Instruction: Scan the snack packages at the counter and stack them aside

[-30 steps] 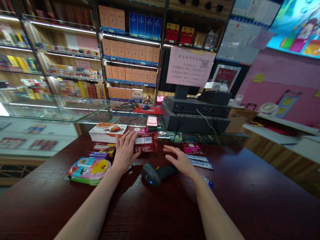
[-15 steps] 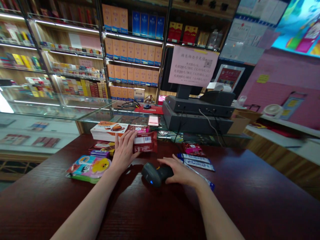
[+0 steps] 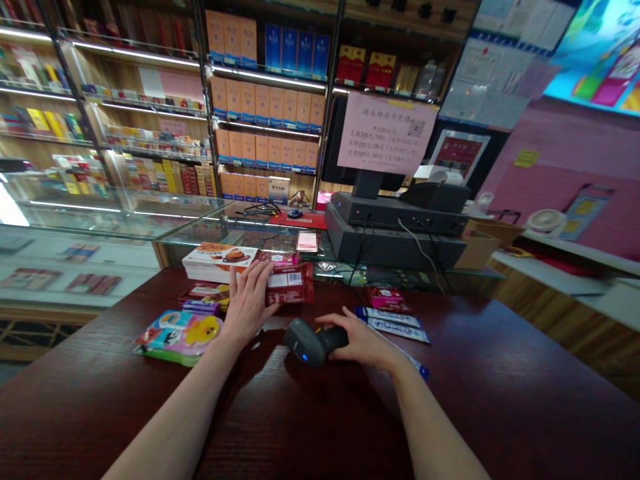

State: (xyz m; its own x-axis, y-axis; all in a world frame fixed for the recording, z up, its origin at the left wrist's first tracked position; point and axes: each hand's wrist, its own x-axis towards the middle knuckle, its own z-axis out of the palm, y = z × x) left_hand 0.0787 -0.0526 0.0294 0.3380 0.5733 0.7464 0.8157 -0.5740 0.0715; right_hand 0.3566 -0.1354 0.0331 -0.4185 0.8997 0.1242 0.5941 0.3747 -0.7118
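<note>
Scanner (image 3: 305,342) lies head-left on the dark wood counter (image 3: 345,413), blue LED lit, head resting on the wood. Right hand (image 3: 363,343) has a narrow grip on it: fingers curled over the black handle, head and window clear of them. Sound hold, well back from the window.

Left hand (image 3: 247,305) lies palm-down, not closed, fingertips touching the red packet (image 3: 291,283). Cannot tell if it is pinning the packet or only resting. White barcode label on the packet faces up, clear of the fingers, print too small to read.

Left of the hand: duck-print pack (image 3: 179,337), small wrapped bars (image 3: 204,300), orange-topped box (image 3: 220,257) with a script brand, not legible. Right of the scanner: blue-and-white strips (image 3: 393,325), pink packet (image 3: 384,298).

Further off: black register (image 3: 395,227) on the glass case. Behind it, pink notice (image 3: 387,133) with Chinese text, a QR code and figures, 200 and 500 legible. Back shelves hold orange cartons (image 3: 263,103), blue cartons (image 3: 297,50) and red cartons (image 3: 380,69), labels unreadable.
</note>
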